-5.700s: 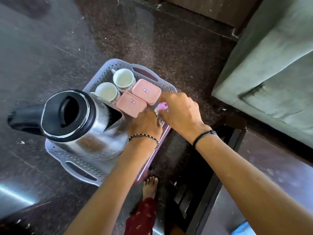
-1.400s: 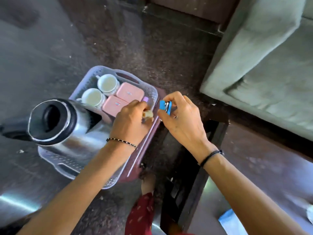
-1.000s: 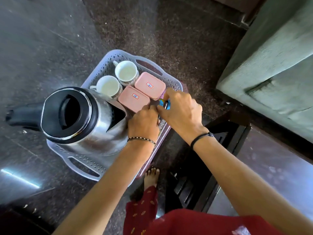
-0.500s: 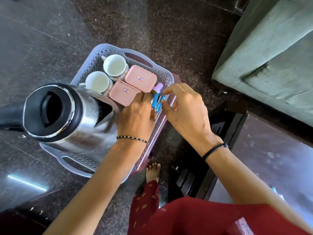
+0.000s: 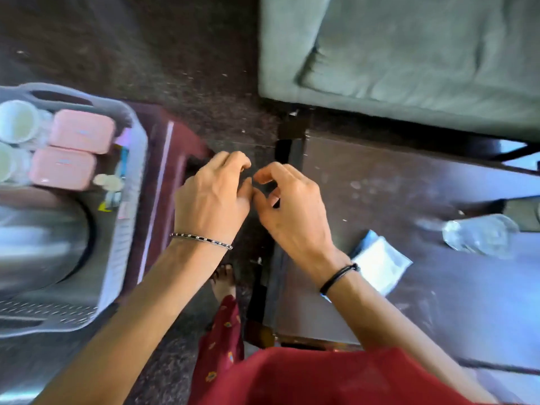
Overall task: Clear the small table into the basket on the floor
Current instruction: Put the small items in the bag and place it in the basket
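1. Hovering close together, left hand (image 5: 214, 197) and right hand (image 5: 287, 206) have left the basket (image 5: 124, 229), fingers loosely curled, empty.
2. That basket lies left of the left hand.
3. Right of them the small table (image 5: 409, 185) bears a glass (image 5: 479, 233) and white packet (image 5: 380, 264).

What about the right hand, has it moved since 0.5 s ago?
Yes. The right hand has come off the rim of the basket toward the small table. It is now over the table's edge, holding nothing visible.
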